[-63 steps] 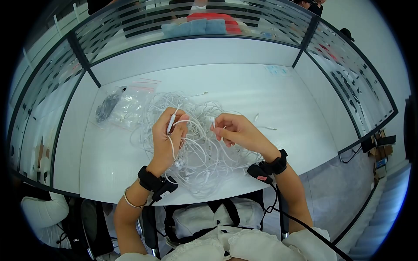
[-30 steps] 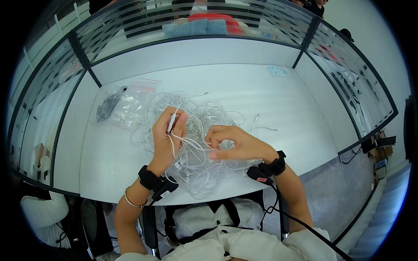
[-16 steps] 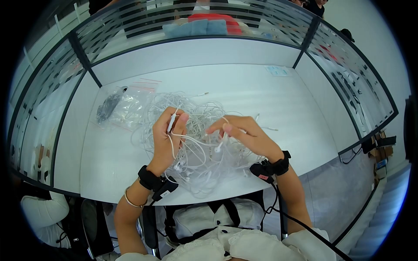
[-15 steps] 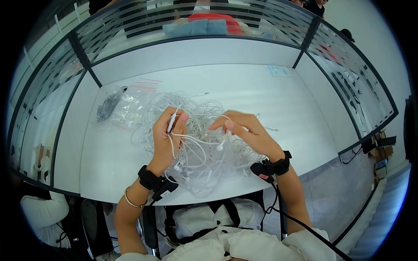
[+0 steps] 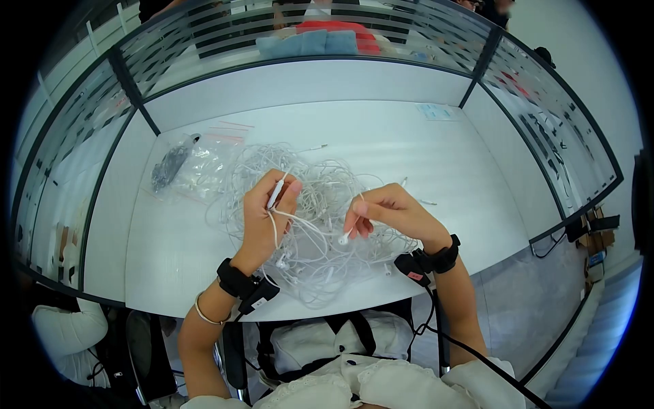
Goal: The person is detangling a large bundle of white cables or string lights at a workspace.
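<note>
On the white table (image 5: 436,157), the left hand (image 5: 261,218) is closed on a slim white inline remote (image 5: 276,193). The right hand (image 5: 388,213) pinches a thin white earbud lead (image 5: 345,238). Both hands are above the tangled heap of white earphone cables (image 5: 310,262). It is probably best to hold the remote steady and draw the lead slowly, so the loops stay loose. At far left, a clear plastic zip bag (image 5: 201,174) holds a dark bundle (image 5: 170,165) and white cords.

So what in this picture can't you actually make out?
All head view.
Tangled pile of white earphone cables: strands overlap, so separate sets cannot be counted.
Which strand the right hand pinches: its fingers cover it.
Left hand closed around a white cable remote: markings too small.
Dark object in the clear plastic bag: crinkled plastic blurs it.
Red and blue items behind the striped glass partition: stripes and the top edge hide them.
</note>
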Motion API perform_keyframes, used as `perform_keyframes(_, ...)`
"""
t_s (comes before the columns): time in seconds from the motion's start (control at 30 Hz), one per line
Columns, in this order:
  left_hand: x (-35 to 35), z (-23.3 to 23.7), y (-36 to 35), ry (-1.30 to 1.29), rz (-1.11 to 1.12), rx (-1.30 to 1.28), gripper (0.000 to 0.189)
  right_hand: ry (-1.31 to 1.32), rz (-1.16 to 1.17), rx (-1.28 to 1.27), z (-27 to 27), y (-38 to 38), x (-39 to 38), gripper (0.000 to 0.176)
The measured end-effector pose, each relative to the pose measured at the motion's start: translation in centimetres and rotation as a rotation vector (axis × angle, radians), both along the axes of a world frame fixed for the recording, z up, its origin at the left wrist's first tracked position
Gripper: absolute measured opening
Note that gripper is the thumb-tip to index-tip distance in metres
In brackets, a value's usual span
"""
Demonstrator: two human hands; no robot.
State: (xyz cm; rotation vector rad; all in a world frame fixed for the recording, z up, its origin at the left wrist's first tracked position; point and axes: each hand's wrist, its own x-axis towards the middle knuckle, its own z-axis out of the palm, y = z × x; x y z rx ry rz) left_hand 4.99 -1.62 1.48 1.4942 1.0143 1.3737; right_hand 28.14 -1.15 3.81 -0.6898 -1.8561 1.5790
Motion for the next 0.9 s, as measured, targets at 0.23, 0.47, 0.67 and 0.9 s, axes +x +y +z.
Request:
perform_keyframes(0.23, -0.1, -0.5, 0.3, 0.037, -0.022, 0.030, 0.017, -0.009, 0.287, 0.014, -0.2, 0.0, 0.1, 0.034)
perform_keyframes(0.47, -0.3, -0.3, 0.1, 0.102, -0.072, -0.004, 0.013, 0.059, 0.324, -0.057, 0.0, 0.2, 1.2, 0.037)
perform_keyframes(0.67, -0.1, -0.1, 0.1, -0.017, -0.213, -0.001, 0.013, 0.442, -0.166, -0.012, -0.5, 1.3, 1.9, 0.045)
perform_keyframes(0.9, -0.3, -0.4, 0.7, -0.010, -0.243, 0.067, 0.022, 0.497, -0.448, 0.079, 0.3, 1.3, 1.6, 0.044)
